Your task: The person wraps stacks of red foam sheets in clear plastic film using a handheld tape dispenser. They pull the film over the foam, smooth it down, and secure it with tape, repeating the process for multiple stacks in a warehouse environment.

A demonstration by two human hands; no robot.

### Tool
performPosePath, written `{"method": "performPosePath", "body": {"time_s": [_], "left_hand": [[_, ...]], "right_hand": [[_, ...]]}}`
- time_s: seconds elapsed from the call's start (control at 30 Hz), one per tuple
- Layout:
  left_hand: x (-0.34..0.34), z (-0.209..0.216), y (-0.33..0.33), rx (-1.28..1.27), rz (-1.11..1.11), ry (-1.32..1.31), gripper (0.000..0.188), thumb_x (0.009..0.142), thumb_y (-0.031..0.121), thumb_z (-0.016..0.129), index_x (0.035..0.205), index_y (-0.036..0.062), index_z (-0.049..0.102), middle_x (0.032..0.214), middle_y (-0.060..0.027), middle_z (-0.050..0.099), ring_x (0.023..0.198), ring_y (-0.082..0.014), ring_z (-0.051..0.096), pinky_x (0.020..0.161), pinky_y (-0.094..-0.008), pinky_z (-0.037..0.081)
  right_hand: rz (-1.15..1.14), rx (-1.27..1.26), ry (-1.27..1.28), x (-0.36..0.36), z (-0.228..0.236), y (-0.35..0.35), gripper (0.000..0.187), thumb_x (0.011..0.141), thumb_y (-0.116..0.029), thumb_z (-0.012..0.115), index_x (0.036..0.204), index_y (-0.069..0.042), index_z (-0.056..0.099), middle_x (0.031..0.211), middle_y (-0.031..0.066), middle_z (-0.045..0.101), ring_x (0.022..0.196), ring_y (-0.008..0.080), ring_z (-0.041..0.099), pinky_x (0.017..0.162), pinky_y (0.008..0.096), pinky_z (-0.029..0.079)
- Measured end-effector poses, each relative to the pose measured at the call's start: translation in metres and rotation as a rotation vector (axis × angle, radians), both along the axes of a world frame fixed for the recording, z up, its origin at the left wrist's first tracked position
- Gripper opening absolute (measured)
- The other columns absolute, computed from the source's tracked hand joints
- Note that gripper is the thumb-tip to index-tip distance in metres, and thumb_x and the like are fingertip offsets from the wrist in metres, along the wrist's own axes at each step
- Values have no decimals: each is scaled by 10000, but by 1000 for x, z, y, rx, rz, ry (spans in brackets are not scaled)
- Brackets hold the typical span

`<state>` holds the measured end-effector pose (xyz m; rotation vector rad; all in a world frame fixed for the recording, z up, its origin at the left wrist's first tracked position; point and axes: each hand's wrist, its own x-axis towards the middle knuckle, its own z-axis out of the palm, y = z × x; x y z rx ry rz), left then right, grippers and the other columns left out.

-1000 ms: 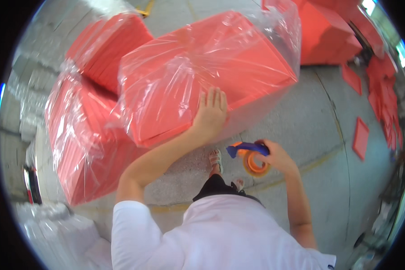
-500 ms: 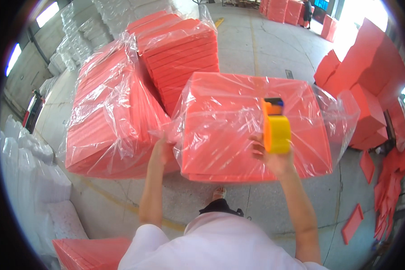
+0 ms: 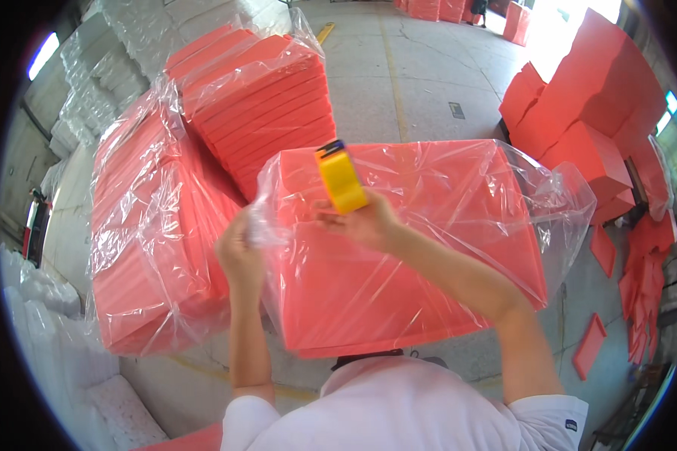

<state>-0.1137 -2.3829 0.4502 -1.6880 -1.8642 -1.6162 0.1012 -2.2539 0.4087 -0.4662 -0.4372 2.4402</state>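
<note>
A stack of red foam sheets (image 3: 406,278) in a clear plastic bag (image 3: 564,203) lies right before me. My left hand (image 3: 241,244) is closed on the gathered plastic at the bag's left end. My right hand (image 3: 365,222) is over the left part of the stack, gripping a tape dispenser (image 3: 341,180) with a yellow body and a dark tip. The dispenser points up and away from me. Some fingers of the right hand are hidden behind it.
Two more bagged stacks of red foam, a left stack (image 3: 139,248) and a far stack (image 3: 259,98), stand close by. White wrapped bundles (image 3: 45,323) line the left side. Large red foam blocks (image 3: 587,113) and loose red scraps (image 3: 643,278) lie to the right.
My right hand has swung left with the tape dispenser, toward my left hand. The bagged stack sits closer to my body in the picture. My left hand still holds the plastic.
</note>
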Motion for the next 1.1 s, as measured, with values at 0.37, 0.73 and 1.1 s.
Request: {"method": "performPosePath", "body": {"time_s": [0.37, 0.73, 1.1], "left_hand": [[165, -61, 51, -601, -51, 1042, 163, 681, 69, 602, 827, 0, 620, 819, -86, 542, 725, -183, 575, 499, -276, 488], [204, -57, 8, -683, -219, 262, 518, 804, 318, 652, 1180, -31, 578, 1146, -237, 571, 1048, -422, 523, 953, -546, 365], [198, -79, -26, -778, 107, 388, 671, 879, 435, 593, 1449, 130, 413, 1556, -175, 206, 1423, -469, 108, 1035, -766, 86]], "right_hand": [[-138, 360, -411, 333, 97, 77, 563, 914, -392, 529, 1310, 8, 504, 1268, 229, 568, 1076, 321, 603, 913, 450, 479], [64, 1906, -841, 136, 188, 62, 472, 833, -142, 666, 1265, -50, 500, 879, 117, 632, 771, 187, 633, 730, 331, 508], [921, 2406, -736, -250, 99, 0, 499, 749, -475, 753, 938, -15, 717, 878, 144, 699, 810, 251, 671, 724, 363, 501]]}}
